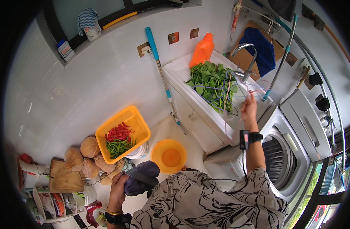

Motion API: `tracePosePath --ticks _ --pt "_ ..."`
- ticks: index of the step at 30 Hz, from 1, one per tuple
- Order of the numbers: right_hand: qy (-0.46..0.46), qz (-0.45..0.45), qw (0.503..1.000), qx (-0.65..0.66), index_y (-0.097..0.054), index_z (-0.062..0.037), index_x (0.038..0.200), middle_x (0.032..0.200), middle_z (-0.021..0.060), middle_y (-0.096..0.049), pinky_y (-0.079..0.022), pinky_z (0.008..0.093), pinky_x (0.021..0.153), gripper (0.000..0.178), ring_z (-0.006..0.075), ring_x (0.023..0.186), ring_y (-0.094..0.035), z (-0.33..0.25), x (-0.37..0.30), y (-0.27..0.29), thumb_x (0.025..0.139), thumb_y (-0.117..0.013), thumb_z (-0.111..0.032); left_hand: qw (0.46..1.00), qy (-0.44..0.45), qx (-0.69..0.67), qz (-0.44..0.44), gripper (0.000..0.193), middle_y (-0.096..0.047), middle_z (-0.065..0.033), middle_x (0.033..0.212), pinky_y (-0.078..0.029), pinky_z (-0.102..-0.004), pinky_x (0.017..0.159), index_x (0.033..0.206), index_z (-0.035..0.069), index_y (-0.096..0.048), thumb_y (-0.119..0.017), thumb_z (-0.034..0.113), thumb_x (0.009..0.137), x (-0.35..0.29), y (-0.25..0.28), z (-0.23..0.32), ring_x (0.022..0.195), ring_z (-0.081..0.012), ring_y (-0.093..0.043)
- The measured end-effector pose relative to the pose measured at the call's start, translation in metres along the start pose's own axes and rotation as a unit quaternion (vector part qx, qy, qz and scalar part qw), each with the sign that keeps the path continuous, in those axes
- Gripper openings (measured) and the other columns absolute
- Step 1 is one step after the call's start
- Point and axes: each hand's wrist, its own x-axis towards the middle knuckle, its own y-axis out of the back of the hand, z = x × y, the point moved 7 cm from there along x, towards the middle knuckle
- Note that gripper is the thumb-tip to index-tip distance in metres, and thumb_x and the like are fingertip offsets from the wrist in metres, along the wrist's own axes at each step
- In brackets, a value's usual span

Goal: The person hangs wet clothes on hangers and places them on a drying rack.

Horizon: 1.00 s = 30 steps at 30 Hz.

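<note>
My left hand (116,189) is closed on a dark purple-grey cloth garment (141,178) with a lighter grey band; it is bunched up, so its kind does not show. My right hand (249,108) reaches out over the sink (263,108), its fingers pinching several thin wire clothes hangers (225,100) in pink and blue. They spread to the left in front of a heap of green leafy vegetables (209,81) at the sink. Behind my right hand stands the curved tap (253,57). Beside my right forearm is a top-loading washing machine (272,152) with its lid up.
A yellow basket (140,118) holds red and green chillies, next to an orange basin (156,152) on the floor. Several pumpkins (90,147) lie at the left by a wooden board (62,175). A pole (159,68) leans on the wall. An orange bottle (203,49) stands behind the greens.
</note>
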Motion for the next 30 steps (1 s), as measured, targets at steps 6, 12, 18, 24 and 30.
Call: tracePosePath --ticks 6,12,18,24,30 --pt "-0.04 -0.03 0.999 0.005 -0.044 -0.0188 0.113 0.052 -0.0044 -0.028 -0.017 0.0205 0.032 0.025 0.0061 0.037 -0.024 0.056 0.038 -0.002 0.089 -0.042 -0.011 1.0 0.015 0.01 -0.009 0.012 -0.061 -0.0022 0.079 -0.044 -0.0201 0.064 0.087 0.0 -0.059 -0.053 0.008 0.081 0.008 -0.025 0.008 0.067 -0.0084 -0.056" --pt "-0.144 -0.148 0.974 0.096 -0.048 -0.0187 0.106 0.051 -0.0059 -0.024 -0.016 0.0203 0.033 0.018 0.0052 0.038 -0.021 0.086 0.03 -0.06 0.09 -0.042 -0.011 1.0 0.001 0.006 0.025 0.011 -0.06 -0.0014 0.083 -0.043 -0.019 0.067 0.088 0.002 -0.058 -0.054 0.008 0.081 0.004 -0.031 0.009 0.073 -0.0074 -0.055" --pt "-0.341 -0.366 0.823 0.268 -0.045 -0.0239 0.122 0.052 -0.0051 -0.026 -0.02 0.0175 0.035 0.03 0.0046 0.038 -0.023 0.081 -0.084 -0.175 0.093 -0.04 -0.017 0.992 -0.03 -0.115 0.048 0.026 -0.059 -0.0055 0.092 -0.047 -0.0272 0.074 0.098 0.002 -0.055 -0.052 0.024 0.085 0.032 -0.045 0.015 0.082 -0.0138 -0.056" --pt "-0.451 -0.496 0.717 0.191 -0.04 -0.0253 0.123 0.055 -0.004 -0.029 -0.022 0.0172 0.038 0.031 0.0049 0.041 -0.026 0.09 -0.235 -0.259 0.093 -0.039 -0.019 0.972 -0.136 -0.192 -0.006 0.045 -0.053 -0.0028 0.079 -0.043 -0.0247 0.062 0.093 0.005 -0.052 -0.04 0.048 0.089 0.044 -0.099 0.073 0.069 -0.0097 -0.051" --pt "-0.366 -0.588 0.721 0.013 -0.044 -0.0219 0.114 0.062 -0.0022 -0.032 -0.021 0.0173 0.038 0.024 0.0053 0.045 -0.026 0.088 -0.275 -0.298 0.093 -0.038 -0.03 0.916 -0.387 -0.033 0.105 0.036 -0.04 0.0038 0.058 -0.026 -0.0182 0.047 0.087 0.003 -0.053 -0.038 0.035 0.094 0.013 -0.065 0.106 0.052 -0.0021 -0.033"
